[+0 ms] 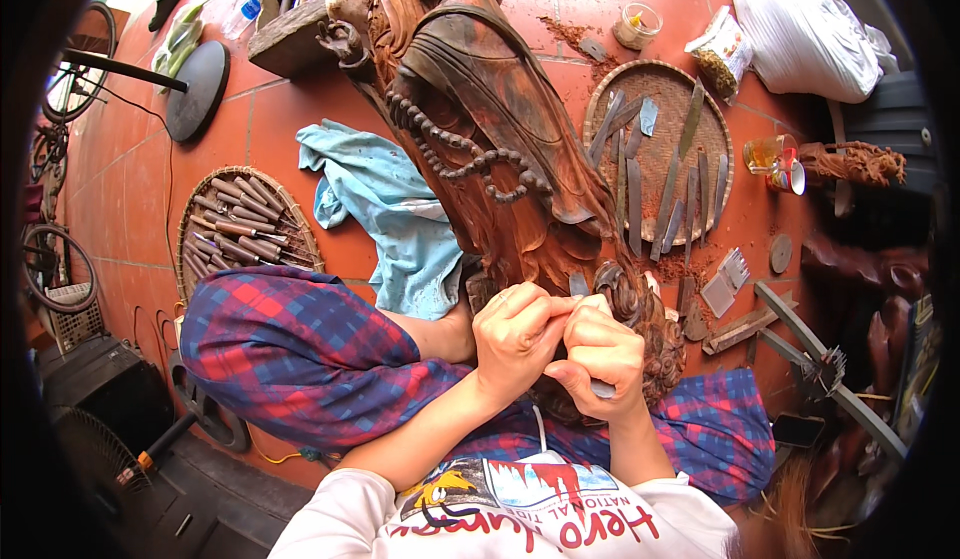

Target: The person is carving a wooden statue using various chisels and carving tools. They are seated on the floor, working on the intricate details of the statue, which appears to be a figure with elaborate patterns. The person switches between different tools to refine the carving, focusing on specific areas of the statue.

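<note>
A large carved wooden statue (500, 109) of a robed figure, red-brown and dark, lies tilted across the floor, its curled carved base close to my body. A carved string of beads (455, 149) hangs along its robe. My right hand (603, 354) is closed around a flat grey file-like strip (602, 389), whose end shows below the thumb. Right beside it, my left hand (518, 334) is closed too, its fingertips meeting the right hand's fingers over the carved base. What the left fingers pinch is hidden; a grey tip shows just beyond them.
A round woven tray (735, 109) holds several flat files at the right. Another basket (190, 221) of wooden-handled chisels stands left, near a light blue cloth (385, 209). Farther right are a brush (725, 282), a glass of amber liquid (762, 154) and a metal stand (835, 374).
</note>
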A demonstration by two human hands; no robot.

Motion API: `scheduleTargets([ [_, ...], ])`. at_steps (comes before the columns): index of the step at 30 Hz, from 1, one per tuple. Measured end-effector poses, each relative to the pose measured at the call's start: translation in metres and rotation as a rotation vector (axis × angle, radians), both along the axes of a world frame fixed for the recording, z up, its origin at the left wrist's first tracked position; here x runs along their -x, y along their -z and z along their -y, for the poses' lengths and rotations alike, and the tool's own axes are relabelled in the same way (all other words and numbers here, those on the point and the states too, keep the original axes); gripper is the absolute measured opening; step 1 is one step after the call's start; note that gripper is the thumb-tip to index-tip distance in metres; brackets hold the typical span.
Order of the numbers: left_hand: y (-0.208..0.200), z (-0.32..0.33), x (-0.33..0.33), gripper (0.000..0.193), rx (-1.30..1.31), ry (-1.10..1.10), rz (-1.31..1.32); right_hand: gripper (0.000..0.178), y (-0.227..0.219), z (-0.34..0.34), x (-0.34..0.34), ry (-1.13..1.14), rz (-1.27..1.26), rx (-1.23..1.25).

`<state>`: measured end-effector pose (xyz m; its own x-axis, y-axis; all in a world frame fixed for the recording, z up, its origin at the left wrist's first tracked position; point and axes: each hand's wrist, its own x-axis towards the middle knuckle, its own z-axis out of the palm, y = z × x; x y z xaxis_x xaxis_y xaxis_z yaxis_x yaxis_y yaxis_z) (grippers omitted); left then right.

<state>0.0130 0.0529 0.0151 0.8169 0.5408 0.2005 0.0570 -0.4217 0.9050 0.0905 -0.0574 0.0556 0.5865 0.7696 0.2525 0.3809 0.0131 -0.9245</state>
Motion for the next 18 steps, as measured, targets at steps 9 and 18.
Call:
scheduleTargets([
  [9,0.002,0.001,0.001,0.016,0.006,-0.014,0.022,0.042,0.0,-0.002,0.004,0.014,0.017,-0.01],
  [18,0.001,0.0,0.0,0.015,0.001,-0.003,0.013,0.035,0.002,-0.001,-0.003,-0.006,-0.015,-0.017],
])
